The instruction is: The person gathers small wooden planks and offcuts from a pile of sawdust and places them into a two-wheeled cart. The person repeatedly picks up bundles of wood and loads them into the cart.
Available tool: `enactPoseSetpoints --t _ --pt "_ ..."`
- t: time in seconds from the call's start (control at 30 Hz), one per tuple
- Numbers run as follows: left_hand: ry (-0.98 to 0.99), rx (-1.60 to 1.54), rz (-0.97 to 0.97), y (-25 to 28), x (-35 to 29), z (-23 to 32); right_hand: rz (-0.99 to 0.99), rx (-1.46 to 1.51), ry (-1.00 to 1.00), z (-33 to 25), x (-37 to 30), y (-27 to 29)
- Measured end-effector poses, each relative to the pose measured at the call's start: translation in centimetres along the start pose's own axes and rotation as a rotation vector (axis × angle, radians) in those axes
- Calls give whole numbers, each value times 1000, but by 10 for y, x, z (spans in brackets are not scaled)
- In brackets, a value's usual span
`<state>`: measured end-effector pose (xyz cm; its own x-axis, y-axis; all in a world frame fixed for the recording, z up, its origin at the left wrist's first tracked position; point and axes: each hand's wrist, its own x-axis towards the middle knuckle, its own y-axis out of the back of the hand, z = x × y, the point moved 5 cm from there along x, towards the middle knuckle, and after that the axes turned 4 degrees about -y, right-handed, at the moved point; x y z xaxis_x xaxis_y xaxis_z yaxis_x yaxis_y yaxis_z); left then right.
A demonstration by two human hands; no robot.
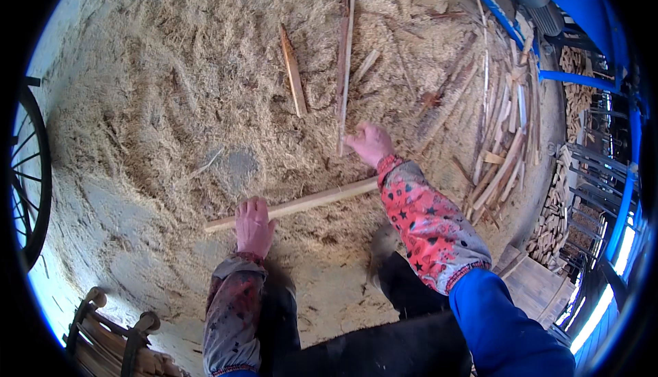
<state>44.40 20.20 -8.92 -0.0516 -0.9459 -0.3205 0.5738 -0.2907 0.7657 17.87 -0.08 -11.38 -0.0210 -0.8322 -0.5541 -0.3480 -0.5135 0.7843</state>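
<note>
A pale wooden strip [319, 200] lies slantwise across the sawdust in front of my legs. My left hand [253, 227] is closed over it near its left end, fingers across the far side. Farther forward, my right hand [371, 144] has curled fingers, pinching the near end of a long thin wooden slat [348, 48] that points away from me. A dark, bark-edged piece runs along that slat's left side. Left of it is a shorter board with a pointed far end [293, 75]. Patterned red sleeve covers reach to both my wrists.
Sawdust [157, 123] covers the floor. Many loose slats lie in a heap [507, 130] at the right, beside a blue metal frame [490, 7]. A spoked wheel [31, 178] stands at the left edge. A rack holding wood [113, 343] is at the lower left.
</note>
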Motion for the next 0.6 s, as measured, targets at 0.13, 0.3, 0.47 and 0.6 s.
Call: enactPoseSetpoints --t 0.13,0.3,0.47,0.6 --pt "-128 89 7 -19 16 -7 102 -124 -2 -16 43 -3" --pt "-320 153 -18 -43 -12 -28 23 140 59 -31 42 -5" --pt "-362 11 -101 -3 -50 -35 11 233 276 -74 18 10" --pt "-300 48 -50 33 -75 -53 -87 165 264 -130 44 -3"
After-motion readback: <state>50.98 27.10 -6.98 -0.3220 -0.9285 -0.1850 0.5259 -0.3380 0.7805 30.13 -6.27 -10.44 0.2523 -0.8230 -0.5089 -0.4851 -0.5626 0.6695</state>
